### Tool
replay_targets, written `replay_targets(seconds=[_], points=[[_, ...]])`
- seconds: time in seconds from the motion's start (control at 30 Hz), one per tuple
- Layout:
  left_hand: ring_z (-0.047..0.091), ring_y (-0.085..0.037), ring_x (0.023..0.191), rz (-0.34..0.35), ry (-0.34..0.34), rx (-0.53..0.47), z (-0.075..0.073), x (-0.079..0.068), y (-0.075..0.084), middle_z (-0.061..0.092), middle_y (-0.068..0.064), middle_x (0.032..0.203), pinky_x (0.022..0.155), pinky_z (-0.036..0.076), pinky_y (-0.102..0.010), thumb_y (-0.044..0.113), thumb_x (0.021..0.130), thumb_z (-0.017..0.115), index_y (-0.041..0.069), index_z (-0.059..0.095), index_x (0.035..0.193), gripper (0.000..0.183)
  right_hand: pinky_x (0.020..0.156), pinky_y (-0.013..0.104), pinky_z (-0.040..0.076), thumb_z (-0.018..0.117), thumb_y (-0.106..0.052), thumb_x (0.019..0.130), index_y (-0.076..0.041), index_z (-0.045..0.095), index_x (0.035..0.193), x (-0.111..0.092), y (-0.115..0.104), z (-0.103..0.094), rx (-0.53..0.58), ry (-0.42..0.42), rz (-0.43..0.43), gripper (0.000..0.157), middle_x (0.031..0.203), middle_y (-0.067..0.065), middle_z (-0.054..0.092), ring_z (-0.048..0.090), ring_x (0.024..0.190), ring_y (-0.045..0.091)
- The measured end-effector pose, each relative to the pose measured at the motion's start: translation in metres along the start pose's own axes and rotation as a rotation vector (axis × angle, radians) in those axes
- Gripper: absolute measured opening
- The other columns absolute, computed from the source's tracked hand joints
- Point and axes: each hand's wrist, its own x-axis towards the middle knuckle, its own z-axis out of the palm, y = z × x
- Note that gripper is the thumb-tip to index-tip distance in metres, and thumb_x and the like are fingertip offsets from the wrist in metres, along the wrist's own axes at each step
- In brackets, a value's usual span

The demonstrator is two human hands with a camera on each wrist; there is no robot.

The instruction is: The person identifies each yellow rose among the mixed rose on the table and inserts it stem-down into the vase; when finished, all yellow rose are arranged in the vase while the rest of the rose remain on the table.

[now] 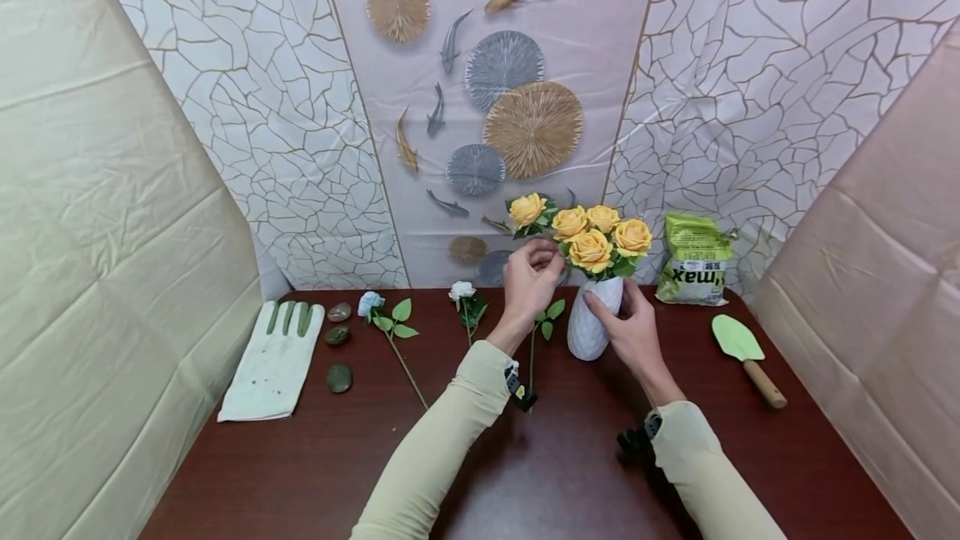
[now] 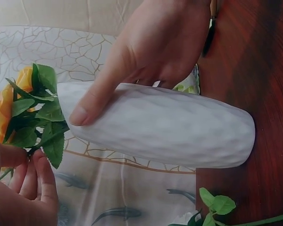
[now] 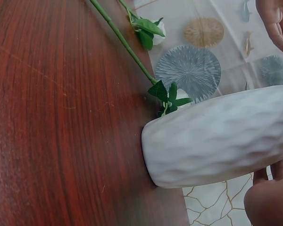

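Note:
A white dimpled vase [image 1: 588, 327] stands on the table with a bunch of yellow roses [image 1: 590, 250] in its mouth. My right hand [image 1: 636, 332] grips the vase near its neck, with the thumb lying across the front in the left wrist view. Left of the mouth, my left hand [image 1: 534, 280] pinches a green stem beside the rose leaves [image 2: 52, 141]. One yellow rose [image 1: 527, 209] leans out to the left, above that hand. In the right wrist view the vase [image 3: 217, 141] covers much of the right hand [image 3: 271, 202], and the roses are out of frame.
Left of the vase lie a white rose [image 1: 462, 291], a leafy stem [image 1: 549, 319] and a blue rose [image 1: 370, 303]. Farther left are several stones [image 1: 339, 378] and a glove [image 1: 273, 365]. A green bag [image 1: 693, 261] and a trowel [image 1: 738, 338] sit at the right.

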Motion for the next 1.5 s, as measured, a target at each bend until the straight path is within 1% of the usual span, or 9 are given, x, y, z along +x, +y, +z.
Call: replay_targets(seconds=[0.2,0.4,0.7,0.83,0.93,1.03,1.23,1.37,1.5], points=[[0.071,-0.003,0.086,-0.035,-0.013,0.047,0.003,-0.002,-0.002,0.077,0.009,0.095,0.075,0.059,-0.025,0.023,0.091,0.068,0.024,0.073,0.108,0.017,0.085,0.020,0.056,0.074,-0.036,0.092,-0.023,0.050,0.145,-0.002,-0.009,0.001,0.003,-0.008,-0.007,0.060,0.136,0.006,0.062,0.062,0.115,0.011],[0.071,-0.004,0.087,-0.020,-0.025,0.014,0.005,-0.002,-0.003,0.076,0.010,0.092,0.076,0.058,-0.024,0.023,0.090,0.072,0.025,0.073,0.106,0.016,0.085,0.020,0.056,0.074,-0.036,0.092,-0.023,0.049,0.146,-0.002,-0.015,0.001,0.000,-0.012,-0.012,0.061,0.137,0.007,0.061,0.063,0.115,0.010],[0.071,-0.009,0.096,0.020,-0.072,-0.059,-0.005,-0.003,0.001,0.075,0.007,0.106,0.081,0.059,-0.025,0.030,0.092,0.073,0.026,0.074,0.110,0.019,0.086,0.020,0.055,0.074,-0.035,0.092,-0.023,0.049,0.146,-0.003,-0.015,0.001,-0.005,-0.011,-0.019,0.060,0.137,0.007,0.061,0.062,0.116,0.010],[0.071,-0.013,0.097,0.018,-0.067,-0.139,-0.010,0.000,0.003,0.075,0.004,0.109,0.068,0.061,-0.035,0.034,0.093,0.073,0.028,0.070,0.116,0.024,0.087,0.020,0.055,0.074,-0.036,0.092,-0.023,0.049,0.146,-0.002,-0.012,0.000,-0.012,-0.012,-0.009,0.060,0.137,0.007,0.061,0.062,0.116,0.010],[0.071,-0.011,0.097,0.019,-0.072,-0.135,-0.010,0.003,0.004,0.076,0.005,0.108,0.063,0.059,-0.036,0.035,0.093,0.073,0.029,0.070,0.115,0.023,0.086,0.020,0.055,0.074,-0.036,0.092,-0.023,0.049,0.145,-0.001,-0.007,-0.001,-0.005,-0.009,0.002,0.060,0.137,0.007,0.062,0.063,0.115,0.011],[0.071,-0.009,0.097,0.019,-0.074,-0.101,-0.009,0.005,0.005,0.076,0.006,0.105,0.070,0.059,-0.028,0.033,0.093,0.074,0.027,0.071,0.113,0.021,0.085,0.019,0.055,0.074,-0.038,0.091,-0.025,0.049,0.145,0.002,0.002,0.000,0.005,0.001,0.009,0.060,0.136,0.006,0.062,0.063,0.115,0.011],[0.071,-0.007,0.096,0.002,-0.112,-0.056,-0.007,0.005,0.005,0.077,0.006,0.105,0.078,0.059,-0.027,0.028,0.093,0.075,0.024,0.073,0.110,0.018,0.085,0.020,0.055,0.074,-0.040,0.091,-0.028,0.050,0.144,0.004,0.016,0.002,0.010,0.021,-0.004,0.059,0.135,0.004,0.063,0.063,0.115,0.012],[0.071,-0.010,0.107,-0.001,-0.191,-0.116,-0.006,0.002,0.003,0.074,0.004,0.118,0.079,0.059,-0.026,0.028,0.093,0.075,0.020,0.071,0.112,0.021,0.085,0.020,0.056,0.075,-0.041,0.090,-0.029,0.051,0.142,0.005,0.019,0.002,0.023,0.033,-0.009,0.058,0.132,0.003,0.064,0.064,0.114,0.014],[0.070,-0.011,0.110,0.030,-0.186,-0.142,-0.005,-0.001,-0.003,0.071,0.004,0.123,0.081,0.061,-0.027,0.029,0.092,0.076,0.027,0.069,0.122,0.031,0.085,0.021,0.056,0.075,-0.041,0.090,-0.030,0.051,0.142,0.005,0.020,0.002,0.020,0.037,-0.015,0.058,0.132,0.003,0.064,0.064,0.114,0.014]])
